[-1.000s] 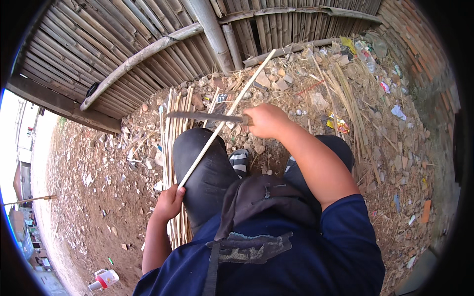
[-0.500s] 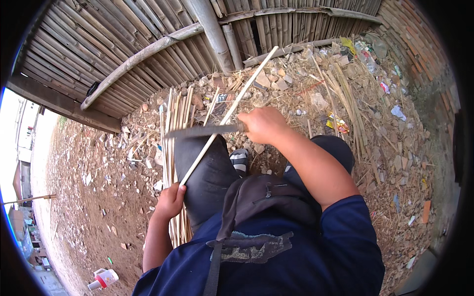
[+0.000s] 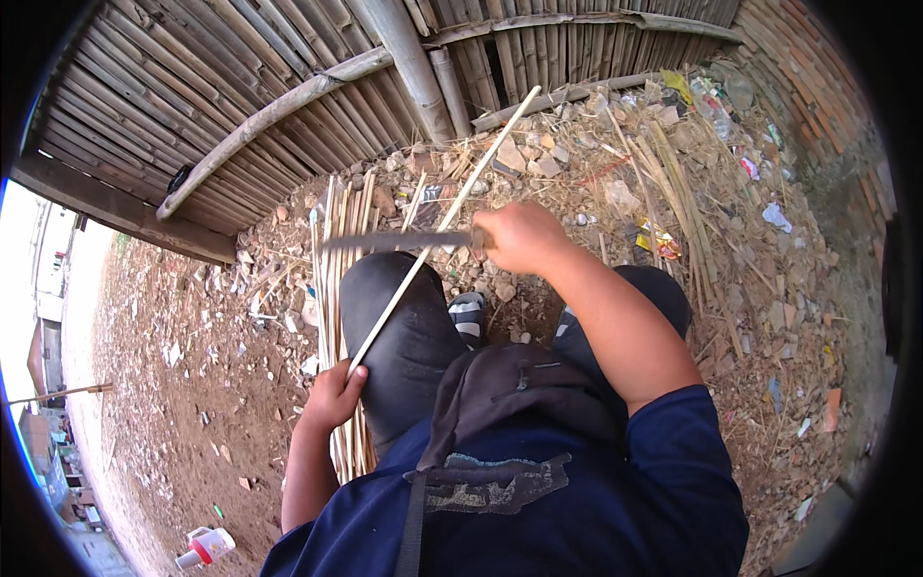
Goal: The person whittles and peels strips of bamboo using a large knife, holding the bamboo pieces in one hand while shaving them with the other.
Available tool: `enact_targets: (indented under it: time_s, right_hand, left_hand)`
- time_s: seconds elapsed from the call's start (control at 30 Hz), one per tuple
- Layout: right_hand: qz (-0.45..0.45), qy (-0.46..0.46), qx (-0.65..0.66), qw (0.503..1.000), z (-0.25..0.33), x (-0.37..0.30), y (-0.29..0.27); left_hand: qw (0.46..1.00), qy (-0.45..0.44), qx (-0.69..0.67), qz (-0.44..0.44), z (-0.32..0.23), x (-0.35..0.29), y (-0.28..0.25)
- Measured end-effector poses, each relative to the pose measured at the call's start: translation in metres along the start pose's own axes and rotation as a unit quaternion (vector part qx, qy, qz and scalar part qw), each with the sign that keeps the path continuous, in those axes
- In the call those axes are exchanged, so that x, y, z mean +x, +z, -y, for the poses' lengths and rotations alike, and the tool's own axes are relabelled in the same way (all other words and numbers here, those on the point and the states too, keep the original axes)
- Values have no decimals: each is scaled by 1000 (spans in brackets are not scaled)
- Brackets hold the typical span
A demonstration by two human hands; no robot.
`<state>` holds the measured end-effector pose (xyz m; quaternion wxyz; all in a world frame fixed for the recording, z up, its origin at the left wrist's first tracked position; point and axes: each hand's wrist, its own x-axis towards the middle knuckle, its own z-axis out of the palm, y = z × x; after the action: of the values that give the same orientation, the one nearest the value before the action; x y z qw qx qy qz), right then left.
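A long pale bamboo strip (image 3: 471, 183) runs slantwise across my left thigh, its far end pointing up toward the fence. Its near end is gripped by my left hand (image 3: 334, 394), the thumb lying along it. My right hand (image 3: 522, 237) is closed round the handle of a large knife (image 3: 399, 240). The dark blade lies level across the strip, above my left knee, its tip slightly blurred and pointing left. Beside my left leg a bundle of similar bamboo strips (image 3: 332, 279) lies on the ground, partly hidden by my hand and thigh.
Ahead stands a bamboo fence (image 3: 288, 125) with thick poles; a brick wall (image 3: 817, 96) rises at the right. Stones, litter and dry split bamboo (image 3: 687, 212) cover the ground. A white and red plastic jug (image 3: 205, 547) lies at the lower left. A dark bag (image 3: 519, 385) rests on my lap.
The knife and my right hand have moved slightly up along the strip, away from me. My left hand still holds the strip's near end, almost unmoved.
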<state>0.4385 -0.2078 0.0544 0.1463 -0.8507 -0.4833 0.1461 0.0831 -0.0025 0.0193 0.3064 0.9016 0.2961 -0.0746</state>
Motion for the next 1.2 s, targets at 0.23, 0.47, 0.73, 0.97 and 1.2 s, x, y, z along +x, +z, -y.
enact_targets:
  time_s: [0.23, 0.47, 0.73, 0.97, 1.2]
  right_hand:
    - [1, 154, 150, 977, -54, 27, 16]
    - [26, 0, 1, 1000, 1, 6, 3]
    - [-23, 162, 100, 981, -59, 29, 7]
    - [92, 24, -22, 995, 8, 9, 4]
    - [40, 78, 87, 992, -23, 21, 17]
  left_hand:
    - [998, 15, -58, 22, 13, 6, -5]
    - [997, 12, 70, -37, -6, -3, -2]
    - [991, 13, 104, -82, -8, -1, 6]
    - [986, 6, 136, -99, -7, -3, 15]
    - [988, 14, 121, -99, -14, -2, 9]
